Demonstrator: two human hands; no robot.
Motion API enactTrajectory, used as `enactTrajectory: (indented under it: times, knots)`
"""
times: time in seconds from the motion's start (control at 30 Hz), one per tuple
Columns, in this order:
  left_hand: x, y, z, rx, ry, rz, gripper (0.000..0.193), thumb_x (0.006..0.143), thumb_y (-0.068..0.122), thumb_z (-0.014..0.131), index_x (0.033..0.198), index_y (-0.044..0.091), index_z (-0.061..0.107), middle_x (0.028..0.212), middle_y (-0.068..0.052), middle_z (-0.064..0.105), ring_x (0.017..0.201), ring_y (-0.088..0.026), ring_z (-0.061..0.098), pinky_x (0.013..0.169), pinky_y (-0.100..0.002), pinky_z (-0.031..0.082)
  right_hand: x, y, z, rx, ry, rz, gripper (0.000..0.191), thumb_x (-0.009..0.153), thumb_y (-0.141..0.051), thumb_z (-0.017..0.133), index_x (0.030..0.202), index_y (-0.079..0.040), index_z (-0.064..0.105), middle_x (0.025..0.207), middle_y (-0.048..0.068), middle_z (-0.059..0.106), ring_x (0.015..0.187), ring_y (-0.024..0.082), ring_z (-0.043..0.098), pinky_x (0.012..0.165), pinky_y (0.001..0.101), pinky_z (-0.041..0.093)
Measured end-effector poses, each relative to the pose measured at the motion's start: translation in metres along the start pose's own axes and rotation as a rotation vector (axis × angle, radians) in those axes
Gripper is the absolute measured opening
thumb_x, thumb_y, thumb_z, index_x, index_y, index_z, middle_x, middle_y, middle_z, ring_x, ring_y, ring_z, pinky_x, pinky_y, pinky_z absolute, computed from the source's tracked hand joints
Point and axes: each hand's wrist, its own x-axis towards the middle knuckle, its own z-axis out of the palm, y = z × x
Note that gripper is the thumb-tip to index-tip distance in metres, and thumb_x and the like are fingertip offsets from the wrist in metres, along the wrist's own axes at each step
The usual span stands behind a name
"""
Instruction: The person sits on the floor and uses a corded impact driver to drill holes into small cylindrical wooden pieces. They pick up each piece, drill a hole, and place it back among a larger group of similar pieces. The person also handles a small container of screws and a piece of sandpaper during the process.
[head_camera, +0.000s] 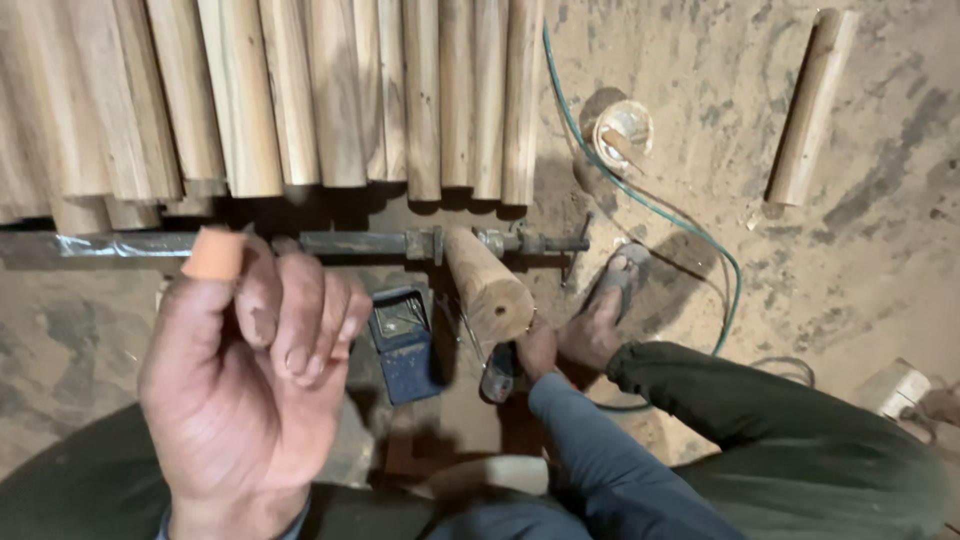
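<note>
While the left hand (250, 370) is raised close to the camera, its fingers are curled loosely inward and nothing is held in it (one fingertip is wrapped in an orange bandage (213, 254), presumably as protection). The right hand (537, 350) is reached down past the blue sleeve (600, 450) to the near end of a round wooden billet (487, 283); whether it is closed on anything cannot be told, since it is half hidden. The billet is mounted between the metal centres of a floor lathe (380, 243), apparently so it can be turned. A sandalled foot (605, 310) is planted just beside it, likely for bracing. More rounded billets (300, 90) are stacked behind, one (812, 105) lying apart on the dirt floor (850, 260) beyond a green cable (700, 235). A blue box (403, 340) sits near the lathe.
</note>
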Motion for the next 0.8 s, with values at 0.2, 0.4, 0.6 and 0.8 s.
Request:
enactTrajectory:
  times: [0.2, 0.4, 0.6, 0.8]
  knots:
    - [-0.012, -0.029, -0.010, 0.134, -0.046, 0.000, 0.041, 0.113, 0.028, 0.054, 0.076, 0.011, 0.050, 0.065, -0.002, 0.048, 0.063, -0.015, 0.044, 0.070, -0.035, 0.041, -0.019, -0.012, 0.016, -0.070, 0.057, 0.091, 0.042, 0.098, -0.037, 0.061, 0.089, 0.004, 0.068, 0.080, 0.024, 0.071, 0.071, 0.031, 0.066, 0.069, 0.0474, 0.050]
    - [-0.019, -0.066, -0.021, 0.370, 0.013, 0.063, 0.037, 0.108, 0.034, 0.050, 0.077, 0.013, 0.048, 0.069, 0.000, 0.049, 0.063, -0.013, 0.045, 0.063, -0.030, 0.040, -0.049, -0.029, 0.013, -0.109, 0.211, 0.047, 0.051, 0.098, -0.040, 0.061, 0.080, 0.007, 0.065, 0.067, 0.024, 0.061, 0.059, 0.033, 0.061, 0.061, 0.0508, 0.046]
    - [-0.078, -0.119, -0.050, 0.973, 0.023, 0.296, 0.031, 0.102, 0.032, 0.060, 0.085, 0.005, 0.057, 0.073, -0.003, 0.057, 0.068, -0.016, 0.054, 0.064, -0.031, 0.046, -0.059, -0.046, -0.011, 0.353, 0.214, 0.045, 0.053, 0.103, -0.036, 0.056, 0.065, 0.000, 0.060, 0.060, 0.011, 0.062, 0.055, 0.023, 0.061, 0.054, 0.0394, 0.048]
    - [-0.112, -0.172, -0.066, 1.528, -0.512, 0.104, 0.092, 0.069, 0.040, 0.094, 0.136, 0.000, 0.045, 0.127, -0.025, 0.057, 0.113, -0.040, 0.057, 0.091, -0.046, 0.048, -0.114, -0.119, -0.074, 0.730, 0.076, -0.120, 0.041, 0.106, -0.024, 0.060, 0.069, -0.006, 0.058, 0.064, 0.004, 0.058, 0.062, 0.014, 0.057, 0.059, 0.0311, 0.045]
